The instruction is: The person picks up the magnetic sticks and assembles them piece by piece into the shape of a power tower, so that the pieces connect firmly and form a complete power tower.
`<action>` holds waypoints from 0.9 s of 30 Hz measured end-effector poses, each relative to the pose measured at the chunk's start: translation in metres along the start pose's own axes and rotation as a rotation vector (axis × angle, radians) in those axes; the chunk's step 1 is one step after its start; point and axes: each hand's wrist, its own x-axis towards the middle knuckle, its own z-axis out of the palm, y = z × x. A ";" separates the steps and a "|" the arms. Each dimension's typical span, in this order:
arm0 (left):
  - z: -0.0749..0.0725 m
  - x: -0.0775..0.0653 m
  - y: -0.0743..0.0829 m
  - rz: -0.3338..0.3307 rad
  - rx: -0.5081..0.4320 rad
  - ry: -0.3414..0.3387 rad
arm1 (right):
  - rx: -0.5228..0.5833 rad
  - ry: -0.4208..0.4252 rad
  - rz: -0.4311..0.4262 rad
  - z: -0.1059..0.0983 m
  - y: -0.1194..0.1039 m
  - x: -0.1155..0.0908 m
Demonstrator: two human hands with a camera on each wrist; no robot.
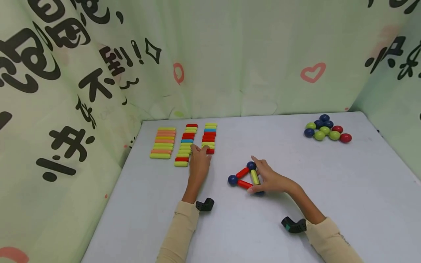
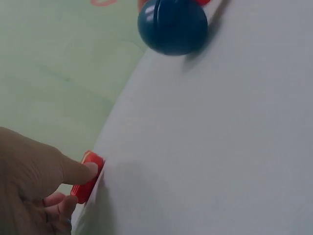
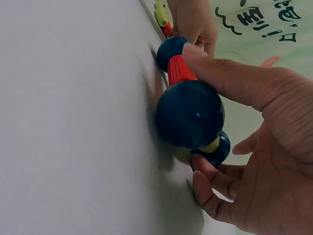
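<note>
In the head view my left hand (image 1: 199, 162) is at the near end of the right column of short rods. Its thumb presses a red rod (image 2: 88, 177) in the left wrist view, the fingers behind it. My right hand (image 1: 271, 179) spans a triangle of magnetic rods and balls lying on the table, thumb by the near ball and index finger by the far ball (image 1: 251, 166). Two red rods (image 1: 242, 172) and a yellow-green rod (image 1: 254, 177) join the triangle's three dark blue balls. Its near ball (image 3: 190, 115) is mostly hidden by the hand in the head view.
Left of the left hand lie two more columns of rods, one orange and yellow-green (image 1: 163, 145), one mixed (image 1: 181, 164). A cluster of blue, green and red balls (image 1: 334, 135) sits at the back right of the white table (image 1: 263, 138). A printed curtain (image 1: 240, 65) hangs behind.
</note>
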 end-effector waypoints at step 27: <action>0.019 0.000 0.052 0.349 -0.479 -0.242 | -0.078 0.142 -0.025 0.000 0.005 0.006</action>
